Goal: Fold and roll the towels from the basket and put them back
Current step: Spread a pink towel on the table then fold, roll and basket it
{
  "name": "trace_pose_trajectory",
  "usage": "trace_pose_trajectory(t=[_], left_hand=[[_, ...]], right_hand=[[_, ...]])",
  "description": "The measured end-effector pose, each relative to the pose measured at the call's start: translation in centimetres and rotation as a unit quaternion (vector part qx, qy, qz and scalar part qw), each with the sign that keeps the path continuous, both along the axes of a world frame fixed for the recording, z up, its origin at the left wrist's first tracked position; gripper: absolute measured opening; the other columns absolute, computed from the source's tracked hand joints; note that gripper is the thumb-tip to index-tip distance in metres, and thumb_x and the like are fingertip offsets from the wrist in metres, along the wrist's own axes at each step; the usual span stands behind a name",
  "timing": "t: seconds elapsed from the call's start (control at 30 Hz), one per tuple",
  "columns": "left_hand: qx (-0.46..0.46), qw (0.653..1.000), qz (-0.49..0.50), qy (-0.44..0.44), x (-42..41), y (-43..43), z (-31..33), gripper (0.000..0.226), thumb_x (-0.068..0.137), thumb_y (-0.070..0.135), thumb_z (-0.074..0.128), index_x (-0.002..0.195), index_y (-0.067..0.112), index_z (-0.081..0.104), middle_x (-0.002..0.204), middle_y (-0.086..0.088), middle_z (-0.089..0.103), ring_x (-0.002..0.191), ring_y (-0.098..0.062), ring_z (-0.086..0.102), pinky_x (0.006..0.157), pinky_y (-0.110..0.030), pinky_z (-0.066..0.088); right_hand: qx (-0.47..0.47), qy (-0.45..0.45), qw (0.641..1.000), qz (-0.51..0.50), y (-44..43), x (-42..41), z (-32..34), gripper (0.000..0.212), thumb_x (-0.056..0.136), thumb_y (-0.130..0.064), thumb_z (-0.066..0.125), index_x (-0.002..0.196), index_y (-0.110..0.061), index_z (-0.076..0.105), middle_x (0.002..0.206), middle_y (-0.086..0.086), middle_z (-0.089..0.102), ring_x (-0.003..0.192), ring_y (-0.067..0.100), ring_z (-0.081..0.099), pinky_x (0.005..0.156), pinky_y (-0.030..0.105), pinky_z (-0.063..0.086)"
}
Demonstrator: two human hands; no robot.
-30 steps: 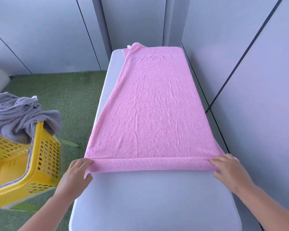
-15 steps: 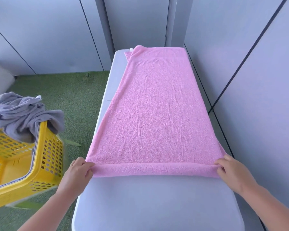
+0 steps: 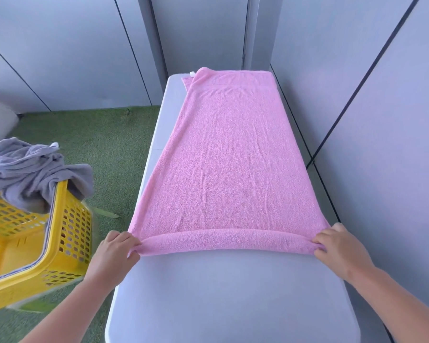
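Pink towel flat on the bench, near end rolled up

The yellow basket (image 3: 67, 233) sat tilted on the green turf (image 3: 104, 144) off the bench's (image 3: 221, 305) left edge, with a grey towel (image 3: 27, 169) bunched over its rim. The left hand (image 3: 114, 251) pinched the roll's left end at the bench's left edge. The pink towel (image 3: 230, 169) ran flat to the far end, its far left corner folded back. The right hand (image 3: 339, 246) gripped the roll's other end at the right edge. Grey bench top showed between roll and near edge, and wall panels (image 3: 394, 144) ran close along the right side.
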State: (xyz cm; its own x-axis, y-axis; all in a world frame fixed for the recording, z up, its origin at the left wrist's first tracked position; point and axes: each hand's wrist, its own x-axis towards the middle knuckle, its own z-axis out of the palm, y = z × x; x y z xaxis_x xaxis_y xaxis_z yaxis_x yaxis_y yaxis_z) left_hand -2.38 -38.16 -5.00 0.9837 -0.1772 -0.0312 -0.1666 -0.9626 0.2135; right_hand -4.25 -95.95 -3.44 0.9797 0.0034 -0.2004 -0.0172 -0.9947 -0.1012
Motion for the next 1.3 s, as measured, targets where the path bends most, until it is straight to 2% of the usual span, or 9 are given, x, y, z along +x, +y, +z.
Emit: trace_pose_trajectory(t=[0.13,0.27,0.47,0.63,0.77,0.87,1.0,1.17,1.3], left_hand=[[0.006,1.0,-0.014,0.019,-1.9,0.8,0.0,0.032,0.079,0.045,0.041,0.081,0.033,0.07,0.081,0.025,0.054,0.087,-0.009,0.041,0.068,-0.027,0.043],[-0.008,1.0,0.003,0.013,-3.1,0.9,-0.2,0.032,0.08,0.047,0.043,0.078,0.033,0.072,0.08,0.02,0.041,0.082,-0.01,0.042,0.058,-0.03,0.047],[-0.063,0.995,0.081,0.0,-1.7,-1.1,1.0,0.02,0.09,0.019,0.062,0.107,0.025,0.07,0.088,0.013,0.054,0.079,-0.017,0.061,0.056,-0.031,0.048],[-0.046,0.999,0.011,0.012,-1.8,-1.0,1.1,0.034,0.08,0.042,0.049,0.108,0.031,0.064,0.103,0.021,0.055,0.103,-0.01,0.051,0.071,-0.032,0.053],[-0.009,0.999,-0.021,0.023,-2.0,-0.5,0.4,0.051,0.073,0.042,0.055,0.12,0.026,0.066,0.115,0.018,0.061,0.114,-0.013,0.05,0.09,-0.035,0.052],[0.025,0.999,-0.016,0.014,-1.8,0.0,0.3,0.043,0.075,0.044,0.046,0.107,0.031,0.07,0.103,0.022,0.061,0.103,-0.015,0.051,0.08,-0.038,0.051],[0.03,0.999,-0.026,0.004,-2.2,0.1,0.3,0.028,0.078,0.044,0.043,0.085,0.035,0.069,0.084,0.026,0.056,0.088,-0.011,0.045,0.07,-0.034,0.047],[0.008,1.0,-0.025,0.001,-3.3,0.4,0.4,0.037,0.089,0.049,0.04,0.082,0.031,0.072,0.085,0.02,0.046,0.083,-0.011,0.044,0.054,-0.03,0.047],[-0.022,0.999,0.031,-0.024,-2.7,-0.3,0.5,0.025,0.089,0.03,0.05,0.107,0.028,0.068,0.096,0.011,0.046,0.092,-0.017,0.053,0.049,-0.031,0.049]], right_hand=[[-0.011,0.068,0.998,0.009,-0.2,-1.1,1.0,0.021,0.08,-0.034,0.055,0.064,-0.021,0.058,0.081,-0.01,0.05,0.087,0.006,0.038,0.06,0.025,0.047],[0.022,0.088,0.996,-0.004,-0.2,-1.8,1.4,0.026,0.084,-0.032,0.054,0.064,-0.017,0.056,0.079,-0.006,0.047,0.07,0.008,0.051,0.059,0.029,0.046],[0.103,-0.003,0.992,-0.074,0.4,-1.0,1.1,0.031,0.088,-0.012,0.052,0.079,-0.041,0.058,0.093,-0.019,0.061,0.081,0.003,0.059,0.076,0.037,0.051],[0.114,0.006,0.993,-0.026,0.8,-1.3,1.3,0.038,0.08,-0.006,0.064,0.115,-0.019,0.069,0.115,-0.011,0.065,0.111,0.007,0.056,0.091,0.003,0.022],[0.085,0.022,0.996,0.006,0.5,-1.4,0.0,0.044,0.076,-0.007,0.07,0.118,-0.018,0.07,0.117,-0.008,0.065,0.117,0.016,0.053,0.099,0.022,0.033],[0.043,-0.025,0.999,0.008,1.3,-1.1,0.9,0.023,0.072,-0.014,0.074,0.09,-0.028,0.076,0.089,-0.019,0.068,0.097,0.016,0.058,0.075,0.025,0.038],[0.008,0.072,0.997,-0.014,1.0,-1.5,1.5,0.018,0.081,-0.036,0.048,0.067,-0.027,0.055,0.074,-0.016,0.058,0.093,0.003,0.044,0.065,0.029,0.047],[0.03,0.102,0.994,-0.034,0.2,-2.5,0.4,0.017,0.082,-0.04,0.042,0.072,-0.031,0.053,0.082,-0.01,0.047,0.075,0.004,0.051,0.063,0.032,0.049],[0.073,0.013,0.994,-0.074,0.7,-2.8,0.6,0.025,0.095,-0.025,0.046,0.089,-0.044,0.062,0.098,-0.024,0.054,0.087,-0.002,0.057,0.076,0.034,0.047]])
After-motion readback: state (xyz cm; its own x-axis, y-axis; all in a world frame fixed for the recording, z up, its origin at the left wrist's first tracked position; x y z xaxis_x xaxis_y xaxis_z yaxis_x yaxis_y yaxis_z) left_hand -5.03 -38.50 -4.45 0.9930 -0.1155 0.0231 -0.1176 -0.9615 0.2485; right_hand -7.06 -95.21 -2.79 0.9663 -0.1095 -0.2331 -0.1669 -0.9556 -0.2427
